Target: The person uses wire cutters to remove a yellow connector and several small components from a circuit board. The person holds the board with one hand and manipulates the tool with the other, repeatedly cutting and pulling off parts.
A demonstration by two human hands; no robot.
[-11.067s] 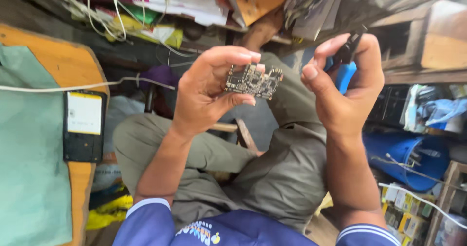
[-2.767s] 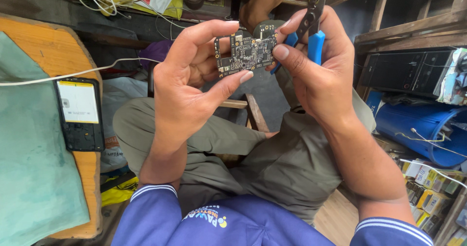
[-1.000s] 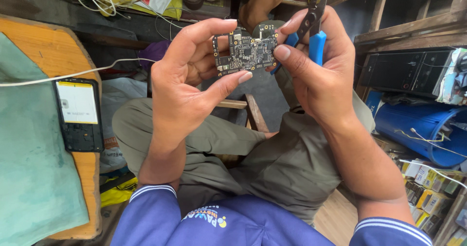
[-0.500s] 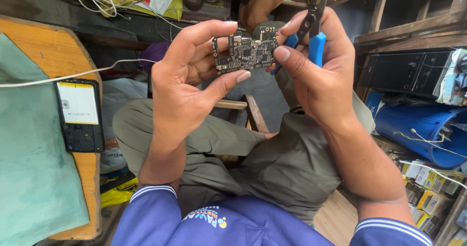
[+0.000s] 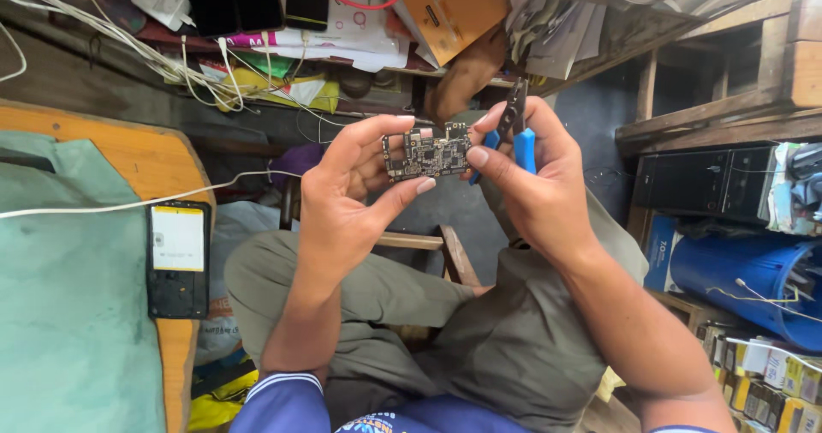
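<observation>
cluttered workshop shelving fills the far side of the view, with white cables (image 5: 171, 56), papers and an orange card (image 5: 449, 13) heaped along it, and rough wooden shelves (image 5: 728, 112) rising at the right. below those shelves sits a black box-shaped unit (image 5: 702, 180), and lower right a blue plastic drum (image 5: 753, 283) with small packets just beside it. at the left stands a wooden table (image 5: 141, 155) with an orange top, largely covered by a green cloth (image 5: 68, 313); a white cable crosses the cloth. on the table's right edge lies an opened phone (image 5: 177, 257), back off, its pale battery showing, long axis running away from the person. the person sits with grey-trousered knees (image 5: 385, 287) under the hands, a wooden stool frame showing between them.

the left hand (image 5: 342, 210) is raised in front of the chest, thumb and fingertips pinching a small circuit board (image 5: 425, 152) by its lower and upper edges. the board's long axis runs left to right, nearly level, and its component side faces the camera. the right hand (image 5: 535, 185) touches the board's right end with the thumb tip, and its closed fingers grip blue-handled pliers (image 5: 514, 129); the tool stands roughly upright, dark nose pointing up and slightly away, just to the right of the board.
</observation>
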